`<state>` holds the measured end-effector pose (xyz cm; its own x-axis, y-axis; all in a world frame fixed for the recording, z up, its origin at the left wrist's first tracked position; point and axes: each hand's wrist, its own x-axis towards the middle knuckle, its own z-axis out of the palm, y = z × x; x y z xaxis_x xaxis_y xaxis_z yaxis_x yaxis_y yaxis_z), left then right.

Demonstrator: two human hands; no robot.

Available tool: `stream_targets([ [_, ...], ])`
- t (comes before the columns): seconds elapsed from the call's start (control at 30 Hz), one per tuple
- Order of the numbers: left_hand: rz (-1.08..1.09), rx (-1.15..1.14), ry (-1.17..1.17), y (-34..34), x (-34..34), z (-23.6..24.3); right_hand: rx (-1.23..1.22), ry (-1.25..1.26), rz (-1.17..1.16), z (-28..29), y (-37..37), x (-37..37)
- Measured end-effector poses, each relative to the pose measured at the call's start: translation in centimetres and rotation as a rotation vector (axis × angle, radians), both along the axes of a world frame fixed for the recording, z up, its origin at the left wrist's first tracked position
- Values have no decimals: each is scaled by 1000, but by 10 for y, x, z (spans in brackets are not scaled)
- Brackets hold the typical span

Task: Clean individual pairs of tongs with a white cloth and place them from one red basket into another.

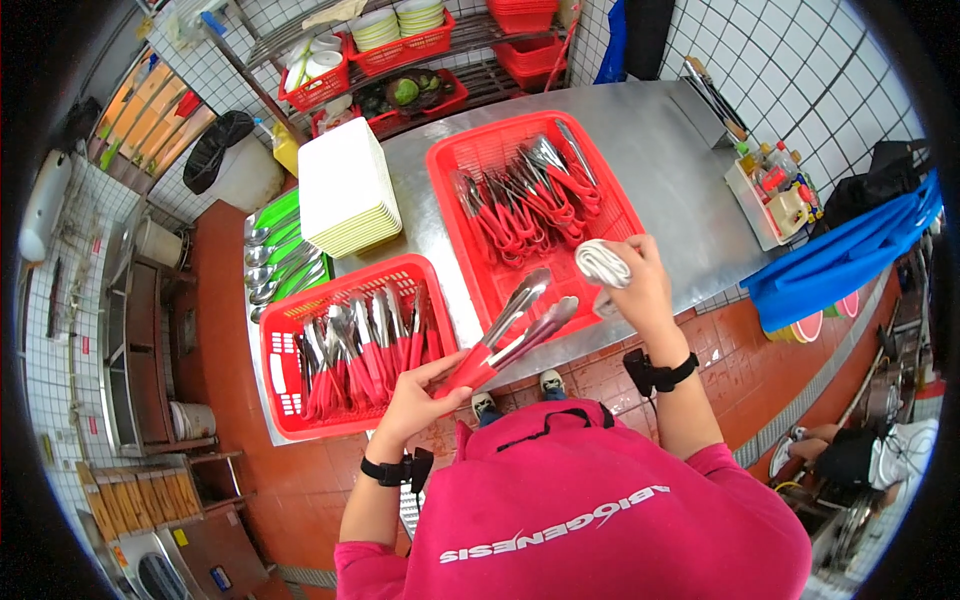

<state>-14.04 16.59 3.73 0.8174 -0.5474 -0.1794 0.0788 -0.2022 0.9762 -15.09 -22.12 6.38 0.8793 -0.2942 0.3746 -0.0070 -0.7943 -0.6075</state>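
My left hand (420, 400) grips a pair of red-handled steel tongs (505, 340) by the handles, their jaws apart and angled up over the front of the larger red basket (460, 290). My right hand (640, 275) holds a rolled white cloth (603, 263) at that basket's near right side. In the basket lies a pile of red-handled tongs (545, 195). At the lower left, a second red basket (285, 405) holds several more red-handled tongs (365, 355), steel ends pointing away from me.
Steel counter (675, 170), white tray stack (345, 175), green tray (265, 215) with spoons, condiment box (760, 205), blue hanging cloth (830, 270). Shelves (470, 60) hold baskets at the back, beside a bin (230, 170). A person (850, 455) is at the lower right.
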Motion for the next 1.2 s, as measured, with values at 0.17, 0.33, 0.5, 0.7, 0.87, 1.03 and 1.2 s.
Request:
stream_targets([
  [0.17, 132, 276, -373, -3, 1, 12, 78, 9, -55, 9, -9, -4],
  [0.33, 130, 452, -1024, -6, 13, 25, 59, -76, 40, 15, 3, -3],
  [0.5, -6, 579, -1335, -10, 19, 35, 130, -142, 245, 25, 46, -1],
  [0.7, -112, 634, -1480, -7, 23, 45, -52, 39, 377, 26, 83, -6],
  [0.87, -81, 637, -1479, 8, 18, 45, -98, 108, 246, 8, 52, 3],
  [1.03, 34, 575, -1393, 21, 9, 38, -120, 143, 106, 3, 18, 2],
  [1.2, 349, 572, -1260, 49, 8, 22, -115, 201, 44, -7, -3, -11],
])
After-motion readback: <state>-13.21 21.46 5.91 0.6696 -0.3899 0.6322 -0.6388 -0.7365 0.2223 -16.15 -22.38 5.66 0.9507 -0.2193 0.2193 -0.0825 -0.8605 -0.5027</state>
